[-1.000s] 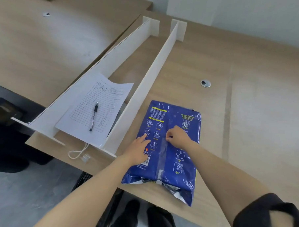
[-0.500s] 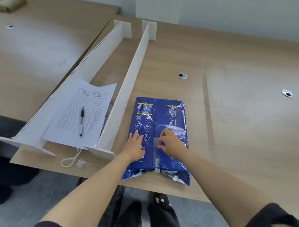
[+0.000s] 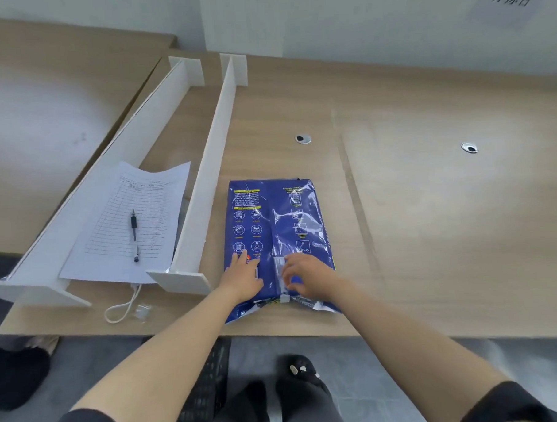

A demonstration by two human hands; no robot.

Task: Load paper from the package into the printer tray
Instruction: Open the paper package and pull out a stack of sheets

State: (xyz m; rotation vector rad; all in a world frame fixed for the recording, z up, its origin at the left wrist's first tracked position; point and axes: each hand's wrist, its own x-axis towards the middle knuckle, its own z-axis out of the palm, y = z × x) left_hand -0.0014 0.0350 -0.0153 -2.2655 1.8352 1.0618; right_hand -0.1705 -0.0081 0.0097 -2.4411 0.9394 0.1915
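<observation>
1. Paper package (image 3: pixel 277 239), a glossy blue plastic-wrapped ream with yellow and white print, lies flat on the light wooden desk (image 3: pixel 430 220) near its front edge, just beside the nearer white foam-board divider (image 3: pixel 210 169) at its 9 o'clock.
2. Its long axis runs 12 to 6 o'clock; the crumpled, partly torn end points to 6 o'clock, toward the person.
3. Left hand (image 3: pixel 243 276) rests flat on the wrapper's near left part, fingers loosely spread, gripping nothing.
4. Right hand (image 3: pixel 305 275) sits at the centre seam by a pale strip of tape (image 3: pixel 279 268); fingers curl close together, but blur hides whether they pinch it.
5. Step in hand, as I judge: opening the wrapper, with no sheets out yet.
6. Next move likely calls for the left palm to pin the pack while the right peels the seam apart.
7. No printer tray shows; a lined white form (image 3: pixel 134 223) and black pen (image 3: pixel 134 233) lie at 9 o'clock.
</observation>
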